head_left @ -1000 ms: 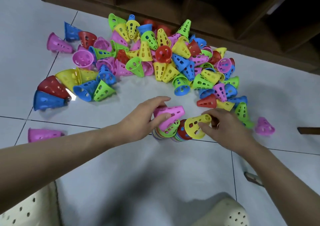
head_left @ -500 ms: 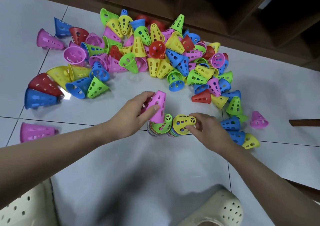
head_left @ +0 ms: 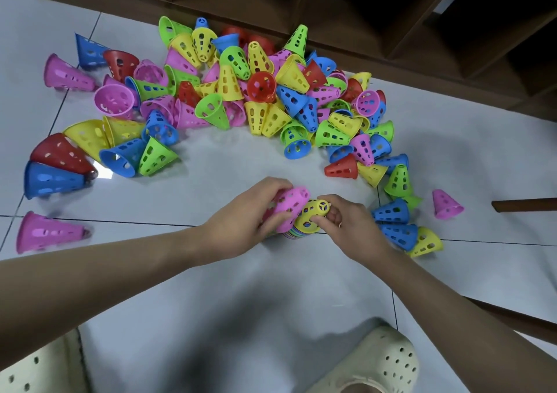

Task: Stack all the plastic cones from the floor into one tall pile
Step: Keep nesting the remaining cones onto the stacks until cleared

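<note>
Several loose perforated plastic cones (head_left: 259, 103) in pink, yellow, green, blue and red lie scattered over the white tile floor (head_left: 211, 287). At the middle, my left hand (head_left: 244, 221) grips a pink cone (head_left: 291, 208), held upright over a stack whose rims are mostly hidden beneath it. Right beside it my right hand (head_left: 349, 224) pinches the yellow cone (head_left: 312, 216) that tops a second stack of nested cones (head_left: 297, 233). The two held cones touch each other.
A dark wooden shelf unit (head_left: 391, 16) runs along the back. Cream clog shoes (head_left: 379, 365) sit at the bottom edge. A brown wooden leg (head_left: 524, 204) pokes in from the right. Stray cones: pink (head_left: 48, 234) far left, pink (head_left: 446, 204) and blue (head_left: 394, 211) right.
My left hand tipped the pink cone upright and lowered it onto the left stack. My right hand pressed the yellow cone onto the right stack and moved in beside the left hand.
</note>
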### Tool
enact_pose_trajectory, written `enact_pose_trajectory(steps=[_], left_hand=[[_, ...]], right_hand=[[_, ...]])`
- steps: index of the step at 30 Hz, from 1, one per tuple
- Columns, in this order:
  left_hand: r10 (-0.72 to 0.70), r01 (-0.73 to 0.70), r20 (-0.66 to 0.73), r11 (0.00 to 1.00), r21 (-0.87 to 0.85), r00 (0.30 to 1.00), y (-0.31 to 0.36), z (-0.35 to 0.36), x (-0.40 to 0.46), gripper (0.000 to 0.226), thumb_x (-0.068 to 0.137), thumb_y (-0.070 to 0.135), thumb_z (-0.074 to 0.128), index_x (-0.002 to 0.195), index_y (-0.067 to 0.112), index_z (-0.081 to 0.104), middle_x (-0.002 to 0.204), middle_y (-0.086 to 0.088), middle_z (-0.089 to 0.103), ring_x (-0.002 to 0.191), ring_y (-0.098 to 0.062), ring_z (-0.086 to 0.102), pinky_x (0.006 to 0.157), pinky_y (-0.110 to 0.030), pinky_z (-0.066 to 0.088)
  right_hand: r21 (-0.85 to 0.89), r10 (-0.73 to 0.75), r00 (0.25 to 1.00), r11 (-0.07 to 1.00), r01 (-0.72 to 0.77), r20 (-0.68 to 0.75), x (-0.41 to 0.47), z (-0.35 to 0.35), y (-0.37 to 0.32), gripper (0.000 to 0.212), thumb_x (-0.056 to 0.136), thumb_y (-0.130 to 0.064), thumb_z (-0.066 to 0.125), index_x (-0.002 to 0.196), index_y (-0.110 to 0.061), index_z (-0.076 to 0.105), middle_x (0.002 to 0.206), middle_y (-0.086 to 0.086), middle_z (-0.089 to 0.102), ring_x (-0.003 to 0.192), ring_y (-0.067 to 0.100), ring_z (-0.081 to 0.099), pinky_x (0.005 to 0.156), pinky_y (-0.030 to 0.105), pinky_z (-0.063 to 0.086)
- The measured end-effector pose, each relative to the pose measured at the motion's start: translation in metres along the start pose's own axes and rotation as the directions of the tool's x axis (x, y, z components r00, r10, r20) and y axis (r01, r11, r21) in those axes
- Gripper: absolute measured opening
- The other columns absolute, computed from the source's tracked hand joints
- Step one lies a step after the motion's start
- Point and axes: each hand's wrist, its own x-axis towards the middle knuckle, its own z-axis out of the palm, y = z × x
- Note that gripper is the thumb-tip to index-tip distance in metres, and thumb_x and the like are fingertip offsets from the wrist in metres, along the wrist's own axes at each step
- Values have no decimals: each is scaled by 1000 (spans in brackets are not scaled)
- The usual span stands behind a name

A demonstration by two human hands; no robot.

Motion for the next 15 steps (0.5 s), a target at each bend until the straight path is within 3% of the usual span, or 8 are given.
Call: enact_pose_trajectory(steps=[4, 8, 10, 12, 15], left_hand=[[-103, 93, 73, 987, 129, 992, -28, 5, -4, 34, 93, 30, 67, 121, 21, 50, 114, 6, 57, 97, -19, 58, 85, -42, 51], [-119, 104, 108, 985, 139, 987, -33, -2, 1, 34, 90, 31, 71, 117, 23, 52, 112, 6, 61, 98, -20, 59, 86, -43, 51], [-102, 82, 127, 985, 152, 987, -34, -11, 0, 33, 91, 31, 72, 118, 21, 56, 115, 6, 62, 102, -17, 59, 90, -36, 49], [-103, 76, 126, 977, 200, 987, -39, -25, -6, 34, 92, 32, 70, 121, 17, 59, 120, 4, 63, 107, -15, 58, 94, -27, 45], [-164, 137, 63, 942, 307, 985, -54, -57, -28, 33, 92, 30, 70, 120, 14, 63, 120, 1, 65, 109, -18, 61, 95, -26, 44]], right_hand=[[-21, -9, 1000, 1000, 9, 4, 1, -1, 0, 34, 89, -33, 74, 118, -19, 65, 69, -6, 61, 69, 9, 58, 73, 36, 53], [-136, 26, 995, 991, -13, 95, 3, -7, -3, 51, 88, -46, 70, 131, -23, 56, 71, -10, 56, 74, 11, 56, 75, 37, 53], [-207, -4, 999, 978, 14, 50, 6, -13, -11, 58, 85, -54, 68, 132, -22, 55, 68, -13, 45, 72, 11, 50, 71, 34, 48], [-170, -69, 995, 984, 55, -73, 10, -20, -24, 53, 84, -55, 65, 123, -20, 60, 65, -14, 38, 65, 9, 44, 67, 30, 42], [66, -117, 981, 990, 129, -157, 19, -25, -59, 22, 89, -36, 68, 104, -20, 64, 65, -2, 44, 59, 10, 45, 61, 21, 38]])
